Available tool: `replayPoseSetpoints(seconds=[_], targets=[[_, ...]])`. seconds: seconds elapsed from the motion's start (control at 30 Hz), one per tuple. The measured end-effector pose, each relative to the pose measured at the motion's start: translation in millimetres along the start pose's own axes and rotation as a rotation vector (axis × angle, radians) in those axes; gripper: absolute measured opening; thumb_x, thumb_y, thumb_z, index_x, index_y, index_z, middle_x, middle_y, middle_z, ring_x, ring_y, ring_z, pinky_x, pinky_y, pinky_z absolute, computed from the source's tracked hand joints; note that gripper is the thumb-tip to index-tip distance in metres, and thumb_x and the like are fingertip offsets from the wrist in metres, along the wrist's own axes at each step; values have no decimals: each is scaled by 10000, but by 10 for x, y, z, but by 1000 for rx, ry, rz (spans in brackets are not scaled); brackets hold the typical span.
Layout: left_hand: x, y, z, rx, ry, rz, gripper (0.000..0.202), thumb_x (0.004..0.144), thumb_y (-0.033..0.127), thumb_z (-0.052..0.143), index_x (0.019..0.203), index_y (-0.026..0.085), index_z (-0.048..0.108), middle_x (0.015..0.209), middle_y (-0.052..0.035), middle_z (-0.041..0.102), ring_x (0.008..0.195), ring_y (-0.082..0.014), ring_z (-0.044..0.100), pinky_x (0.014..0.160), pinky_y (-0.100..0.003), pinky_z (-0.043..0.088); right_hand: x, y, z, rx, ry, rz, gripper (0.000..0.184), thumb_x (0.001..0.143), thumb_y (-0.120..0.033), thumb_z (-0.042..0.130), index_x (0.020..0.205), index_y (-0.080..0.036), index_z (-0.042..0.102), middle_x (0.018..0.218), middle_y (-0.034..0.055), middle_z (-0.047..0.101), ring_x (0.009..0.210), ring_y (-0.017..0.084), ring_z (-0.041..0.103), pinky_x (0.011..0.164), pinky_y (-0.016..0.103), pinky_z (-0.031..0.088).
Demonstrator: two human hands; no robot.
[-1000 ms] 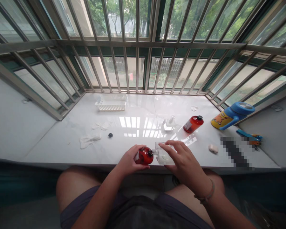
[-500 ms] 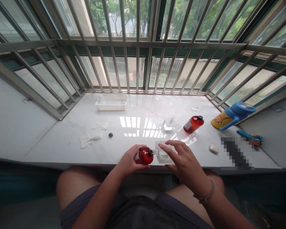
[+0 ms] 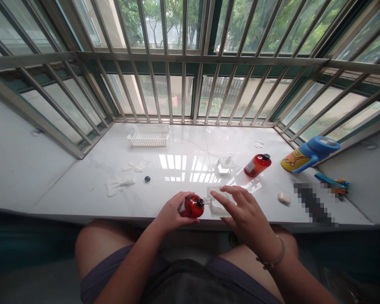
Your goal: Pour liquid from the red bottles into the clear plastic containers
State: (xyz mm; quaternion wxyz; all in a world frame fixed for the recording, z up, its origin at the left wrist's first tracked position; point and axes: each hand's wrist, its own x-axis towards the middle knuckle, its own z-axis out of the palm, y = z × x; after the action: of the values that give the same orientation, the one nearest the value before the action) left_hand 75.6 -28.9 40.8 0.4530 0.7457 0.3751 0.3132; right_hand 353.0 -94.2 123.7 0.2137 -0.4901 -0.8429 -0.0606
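My left hand (image 3: 172, 212) grips a red-orange plastic bottle (image 3: 194, 206) lying on its side, its black neck pointing right. The neck meets the top of a clear square bottle (image 3: 220, 207), also on its side. My right hand (image 3: 247, 211) holds that clear bottle from above, fingers spread over it. Both bottles are low over the front edge of a white marble windowsill (image 3: 177, 147). A second red-orange bottle (image 3: 257, 165) lies to the right, past a small clear bottle (image 3: 224, 166).
Steel window bars (image 3: 183, 84) run behind the sill. On it are a white plastic basket (image 3: 148, 137), crumpled tissue (image 3: 120, 185), a black cap (image 3: 147, 179), a bar of soap (image 3: 284, 198), a yellow cartoon container with a blue top (image 3: 310, 154), and a small blue tool (image 3: 331, 182).
Both hands stay together with the bottles joined at the neck. The right-hand fingers have shifted slightly on the clear bottle, and the view has moved a little.
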Motion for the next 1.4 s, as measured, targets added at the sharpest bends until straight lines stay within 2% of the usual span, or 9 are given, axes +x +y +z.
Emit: replayPoseSetpoints(seconds=[0.57, 0.73, 0.93, 1.4], targets=[[0, -3, -5, -16, 3, -9, 865, 675, 428, 1011, 1450, 307, 646, 1429, -102, 695, 1333, -361, 653, 1188, -517, 503, 13, -4, -14, -20, 30, 1, 729, 897, -44, 653, 1560, -329, 544, 1416, 119, 621, 1278, 340, 576, 1071, 541, 539], [3, -5, -6, -19, -1, -6, 857, 682, 424, 1011, 1446, 302, 641, 1433, -100, 690, 1338, -347, 651, 1189, -496, 502, 15, -6, -18, -37, 48, -16, 664, 936, -57, 635, 1544, -314, 560, 1403, 125, 624, 1275, 338, 569, 1060, 541, 543], [5, 5, -10, -14, 3, -6, 855, 676, 420, 1011, 1442, 308, 648, 1418, -95, 700, 1329, -350, 658, 1177, -491, 512, 22, -5, -22, -37, 68, -9, 688, 935, -52, 618, 1554, -346, 553, 1403, 112, 633, 1293, 327, 578, 1070, 534, 549], [4, -18, -17, -17, -1, 1, 856, 690, 439, 1005, 1451, 309, 635, 1434, -92, 689, 1343, -346, 650, 1189, -482, 503, 21, 3, -14, -48, 106, -15, 628, 955, -66, 633, 1520, -338, 596, 1405, 107, 631, 1298, 323, 577, 1084, 523, 542]])
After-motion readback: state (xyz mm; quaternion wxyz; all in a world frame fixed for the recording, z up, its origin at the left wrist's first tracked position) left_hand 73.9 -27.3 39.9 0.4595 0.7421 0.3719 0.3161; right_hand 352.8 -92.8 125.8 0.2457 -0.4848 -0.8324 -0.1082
